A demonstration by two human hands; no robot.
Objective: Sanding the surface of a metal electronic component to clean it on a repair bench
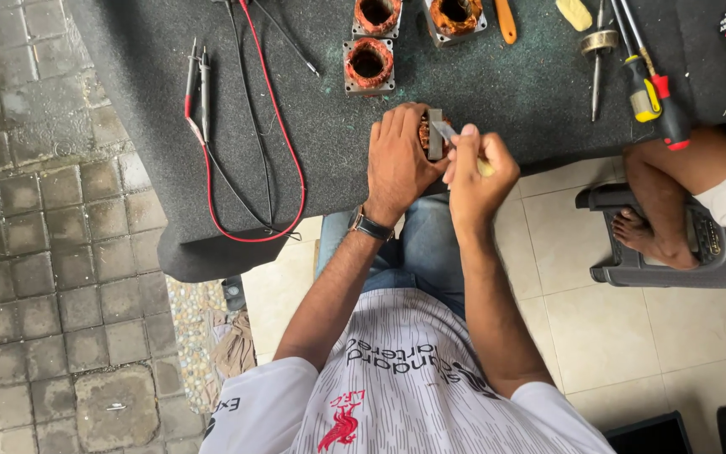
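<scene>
My left hand (pixel 398 160) is wrapped around a small motor stator (pixel 431 134) with copper windings and a grey metal core, holding it at the near edge of the dark mat (pixel 144 126). My right hand (pixel 474 168) grips a thin tool with a pale yellow handle; its flat metal blade (pixel 444 130) touches the stator. A watch sits on my left wrist.
Three more copper-wound stators (pixel 369 64) lie further back on the mat. Red and black multimeter probes (pixel 197 84) with leads lie at the left. Screwdrivers (pixel 653 88) rest at the right. Another person's bare leg and foot (pixel 657 202) rest on a dark stool (pixel 674 252).
</scene>
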